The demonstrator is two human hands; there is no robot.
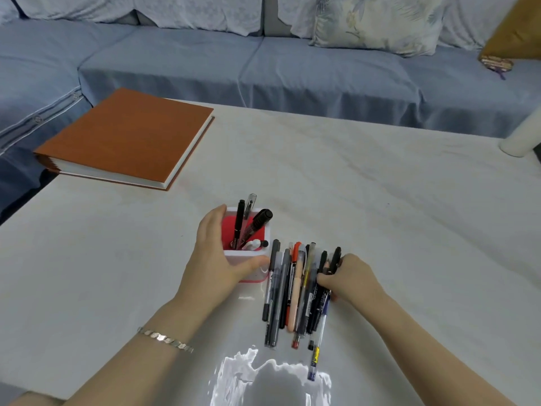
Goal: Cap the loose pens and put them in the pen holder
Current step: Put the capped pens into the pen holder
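A square pen holder [251,254], white outside and red inside, stands on the white table with several pens upright in it. My left hand [218,253] grips the holder from its left side, thumb across the front wall. Just right of it lies a row of several loose pens [295,291], black, grey, orange and clear-barrelled. My right hand [349,278] is at the right end of that row, fingers curled around a black pen [335,260] whose top sticks up past the fingers.
A thick orange-covered book [128,136] lies at the table's far left corner. A white cylinder [521,136] stands at the right edge. A blue sofa [263,65] with cushions runs behind the table. Glare marks the near table edge.
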